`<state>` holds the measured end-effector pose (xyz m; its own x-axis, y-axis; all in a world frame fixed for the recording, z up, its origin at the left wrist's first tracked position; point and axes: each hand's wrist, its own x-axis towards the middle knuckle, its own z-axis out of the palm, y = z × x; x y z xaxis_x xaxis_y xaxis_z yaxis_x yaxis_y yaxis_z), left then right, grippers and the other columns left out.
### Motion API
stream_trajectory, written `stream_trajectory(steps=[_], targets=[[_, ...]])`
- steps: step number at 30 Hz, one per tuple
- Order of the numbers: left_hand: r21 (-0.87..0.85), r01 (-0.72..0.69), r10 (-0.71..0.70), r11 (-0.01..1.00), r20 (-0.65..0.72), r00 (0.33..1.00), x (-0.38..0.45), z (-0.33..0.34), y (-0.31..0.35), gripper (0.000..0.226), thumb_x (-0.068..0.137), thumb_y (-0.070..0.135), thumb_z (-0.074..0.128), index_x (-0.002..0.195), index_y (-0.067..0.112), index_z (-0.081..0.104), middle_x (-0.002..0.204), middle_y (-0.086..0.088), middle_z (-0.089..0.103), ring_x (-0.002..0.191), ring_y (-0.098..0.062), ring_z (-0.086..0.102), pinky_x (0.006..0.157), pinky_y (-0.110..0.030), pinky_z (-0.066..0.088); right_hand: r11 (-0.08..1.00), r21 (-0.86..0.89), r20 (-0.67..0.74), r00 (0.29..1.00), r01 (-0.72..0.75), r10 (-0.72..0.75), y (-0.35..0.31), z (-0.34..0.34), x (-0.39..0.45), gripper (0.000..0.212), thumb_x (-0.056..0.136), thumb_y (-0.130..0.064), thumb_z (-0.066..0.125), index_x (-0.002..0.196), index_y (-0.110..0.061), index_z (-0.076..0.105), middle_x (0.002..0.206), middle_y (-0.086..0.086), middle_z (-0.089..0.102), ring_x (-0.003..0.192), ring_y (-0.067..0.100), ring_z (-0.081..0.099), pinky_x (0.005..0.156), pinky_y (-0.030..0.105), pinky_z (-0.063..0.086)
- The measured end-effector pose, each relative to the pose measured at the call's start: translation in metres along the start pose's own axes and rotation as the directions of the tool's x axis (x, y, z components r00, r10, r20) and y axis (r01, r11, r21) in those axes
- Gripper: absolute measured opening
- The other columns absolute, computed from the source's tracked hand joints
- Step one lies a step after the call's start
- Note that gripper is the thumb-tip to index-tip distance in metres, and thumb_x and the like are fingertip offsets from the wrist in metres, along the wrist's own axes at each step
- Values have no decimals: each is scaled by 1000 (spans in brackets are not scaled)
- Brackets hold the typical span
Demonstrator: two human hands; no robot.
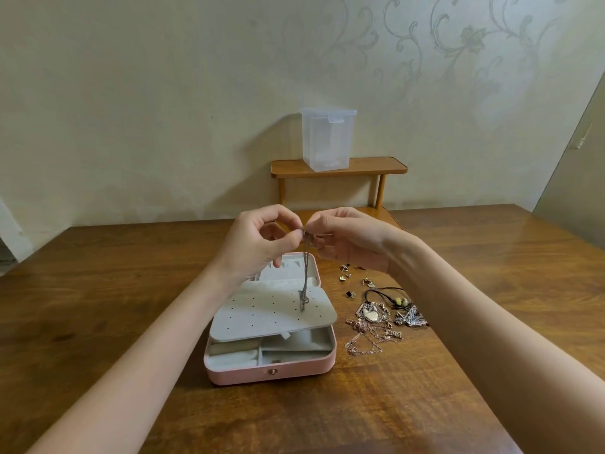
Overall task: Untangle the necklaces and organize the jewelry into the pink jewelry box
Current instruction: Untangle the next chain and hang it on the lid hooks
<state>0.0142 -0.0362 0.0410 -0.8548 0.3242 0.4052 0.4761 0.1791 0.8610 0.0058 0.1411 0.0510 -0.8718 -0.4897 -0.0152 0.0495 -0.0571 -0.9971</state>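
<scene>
The fingertips of the left hand point(258, 239) and right hand point(348, 237) met at one spot above the far end of the box point(271, 371). Both hands pinched the top of a thin grey chain point(305, 273), thumb against forefinger on each side; the remaining fingers were curled loosely. The exact grip at the chain's top was too small to resolve.

The chain hung straight down from the pinch. Its lower end, a small loop or clasp, lay at or just above the perforated grey panel point(271, 319); contact could not be confirmed.

The box was pink, open, and stood on the table point(98, 306) directly below the hands. The panel lay tilted over the near tray, covering most of it. Grey compartments showed beneath at the near edge. A round stud sat on the pink front wall. The lid lay flat behind, with grey pockets inside.

To the right of the box, on the table, lay a tangle of necklaces point(376, 326): rose-coloured chains, a black cord with beads, a pale pendant and a dark silver leaf-shaped piece. Several small earrings point(347, 276) lay scattered just beyond the tangle, under the right wrist.

Behind the table stood a small wooden shelf point(373, 167) against the wall, bearing a clear plastic tub point(327, 139) with its lid on.
</scene>
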Motion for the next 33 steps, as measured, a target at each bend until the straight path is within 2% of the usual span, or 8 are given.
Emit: stream_trajectory(steps=[6,10,13,18,20,24,28,33], targets=[[320,-70,56,945,53,997,4,-7,5,13,79,10,72,78,22,69,76,2,68,70,-11,62,58,-19,52,975,-203,-28,996,-94,90,-9,-1,1,20,90,-2,52,70,-5,56,62,2,48,58,8,46,52,16,44],[392,-65,42,918,66,997,-1,-2,3,13,76,8,73,70,15,64,72,-3,65,63,-13,57,57,-15,45,912,-387,-34,991,-133,130,-12,0,2,16,89,-3,56,74,-6,57,69,2,50,63,8,46,56,17,42],[223,-6,-14,975,89,996,-4,2,-1,17,74,9,71,68,12,56,69,-12,57,47,-9,46,48,-21,44,926,-362,18,992,-110,125,-10,0,2,17,88,-3,55,72,-6,55,66,1,49,64,9,44,61,20,39],[-188,-5,19,982,69,997,-4,6,-3,11,64,24,68,62,23,57,70,-11,46,51,-11,45,46,-18,42,993,82,59,995,-82,77,5,7,1,21,70,-8,54,53,-17,65,60,-2,55,55,6,49,54,17,38],[-254,2,11,967,50,999,-5,7,-3,10,63,28,67,63,23,58,67,-6,47,52,-8,45,45,-18,43,990,125,75,995,-72,62,10,8,1,18,72,-6,61,57,-15,66,62,0,57,57,7,50,52,16,39],[-159,15,-11,987,30,999,-5,1,-4,11,73,18,70,70,19,60,61,8,53,49,-7,45,44,-18,42,997,-65,-18,999,-35,34,9,1,0,9,79,-10,67,70,-9,71,69,3,63,71,13,53,74,28,44],[-92,62,-64,994,-18,998,-2,1,-2,16,85,0,61,74,11,57,58,12,55,46,-4,46,42,-18,41,964,-235,-128,979,124,-158,-4,2,-5,7,83,-6,64,77,-7,69,71,0,67,63,6,56,61,18,47],[-52,115,-117,992,-43,992,0,1,-1,19,84,-2,59,71,12,58,61,8,55,55,-9,47,42,-19,40,816,-561,-107,965,140,-240,-15,8,-7,5,82,-8,68,80,-9,73,71,4,66,60,12,51,55,18,44]])
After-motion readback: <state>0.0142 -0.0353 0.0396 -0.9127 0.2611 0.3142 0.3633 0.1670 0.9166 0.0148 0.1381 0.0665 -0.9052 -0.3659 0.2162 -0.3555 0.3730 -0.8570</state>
